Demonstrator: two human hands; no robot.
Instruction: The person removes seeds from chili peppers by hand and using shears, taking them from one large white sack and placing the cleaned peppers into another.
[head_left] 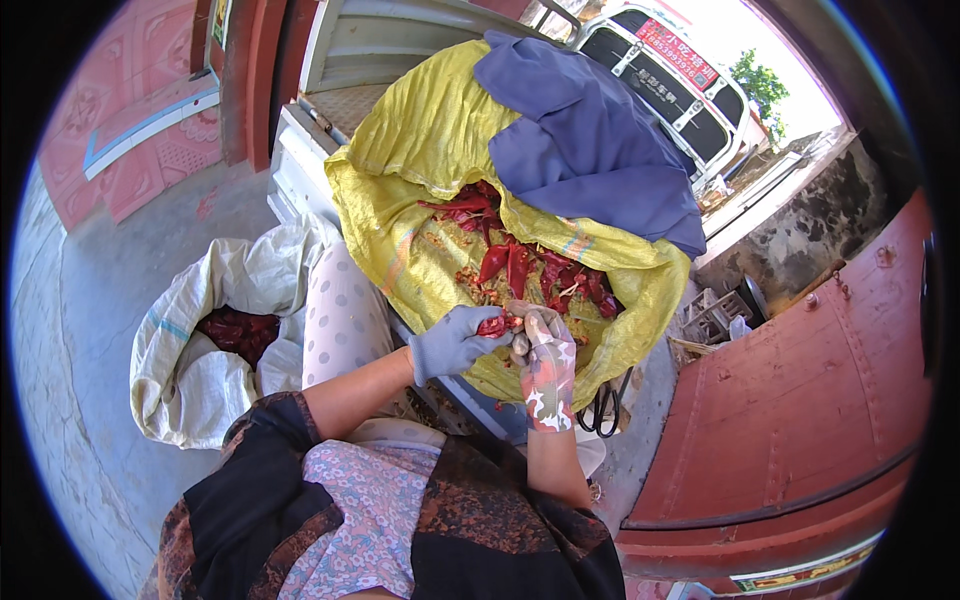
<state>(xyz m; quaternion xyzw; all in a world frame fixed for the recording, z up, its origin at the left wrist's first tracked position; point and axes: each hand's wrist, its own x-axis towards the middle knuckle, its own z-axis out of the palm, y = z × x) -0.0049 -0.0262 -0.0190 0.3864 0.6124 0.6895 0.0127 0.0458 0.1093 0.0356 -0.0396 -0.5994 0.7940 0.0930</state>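
Observation:
A dried red chili pepper [492, 326] is pinched between my two gloved hands over the near edge of a yellow woven sack [425, 270]. My left hand [452, 345], in a grey glove, closes on its left part. My right hand [545, 350], in a glove with a camouflage back, grips the stem end with its fingertips. More dried red chili peppers [517, 268] lie in the sack's open mouth, with loose seeds and bits around them. At my left a white woven sack [178, 390] stands open with dark red peppers [240, 335] inside.
A blue-purple cloth [590, 140] drapes over the yellow sack, which rests on a vehicle's cargo bed [345, 105]. A red metal gate [790, 400] stands at the right. A grey crate [712, 312] and a black cable [603, 408] are near it.

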